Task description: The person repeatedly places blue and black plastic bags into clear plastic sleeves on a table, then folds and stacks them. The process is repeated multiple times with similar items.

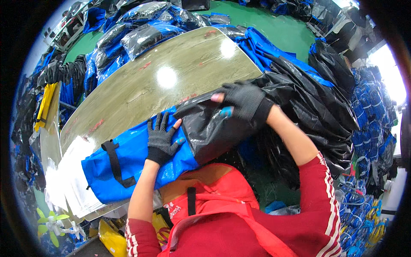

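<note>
A long bag, blue (pixel 128 154) at the left with a black strap and black (pixel 209 128) at the right, lies flat along the near edge of the table. My left hand (pixel 162 139), in a grey-black glove with bare fingertips, presses flat on the blue part beside the seam, fingers spread. Over the black end, my right hand (pixel 244 100) wears a matching glove and is smeared by motion. Its thumb shows, but the other fingers are blurred and partly hidden, so I cannot tell whether it grips the material.
The table (pixel 171 73) has a glossy wood-pattern top. White paper sheets (pixel 79 180) lie at its left end. A heap of black and blue bags (pixel 308 98) hangs off the right side. Plastic-wrapped bundles (pixel 150 36) are piled beyond the far edge. Tied blue bundles (pixel 370 115) are stacked far right.
</note>
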### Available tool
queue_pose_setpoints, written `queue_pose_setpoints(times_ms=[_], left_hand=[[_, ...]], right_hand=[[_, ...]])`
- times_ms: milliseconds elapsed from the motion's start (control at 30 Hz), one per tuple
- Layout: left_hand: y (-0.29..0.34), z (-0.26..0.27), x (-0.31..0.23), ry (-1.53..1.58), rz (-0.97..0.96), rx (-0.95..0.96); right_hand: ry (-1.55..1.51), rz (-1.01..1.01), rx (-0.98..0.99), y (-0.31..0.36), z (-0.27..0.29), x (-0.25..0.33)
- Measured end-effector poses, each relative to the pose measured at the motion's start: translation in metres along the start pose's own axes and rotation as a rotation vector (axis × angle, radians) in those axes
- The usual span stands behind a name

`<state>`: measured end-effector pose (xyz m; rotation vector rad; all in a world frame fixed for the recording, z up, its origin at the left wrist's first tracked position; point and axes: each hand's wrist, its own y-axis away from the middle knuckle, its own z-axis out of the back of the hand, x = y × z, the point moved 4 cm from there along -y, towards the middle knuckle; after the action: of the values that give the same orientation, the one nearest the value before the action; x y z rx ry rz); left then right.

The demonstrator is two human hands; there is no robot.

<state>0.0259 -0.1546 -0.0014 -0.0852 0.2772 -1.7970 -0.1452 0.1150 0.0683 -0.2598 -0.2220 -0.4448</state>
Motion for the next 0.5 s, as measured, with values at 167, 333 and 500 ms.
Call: queue_pose_setpoints(times_ms=[167, 333, 500], left_hand=[[-0.046, 0.030, -0.027, -0.055, -0.074, -0.130], [-0.091, -0.005, -0.014, 0.208, 0.054, -0.142], [-0.088, -0.029, 0.014, 0.309, 0.172, -0.058]], right_hand=[[0.306, -0.053, 0.123, 0.008, -0.043, 0.014], [0.283, -0.100, 0.135, 0.011, -0.032, -0.016], [0.490, -0.591, 0.108, 0.024, -0.003, -0.075]])
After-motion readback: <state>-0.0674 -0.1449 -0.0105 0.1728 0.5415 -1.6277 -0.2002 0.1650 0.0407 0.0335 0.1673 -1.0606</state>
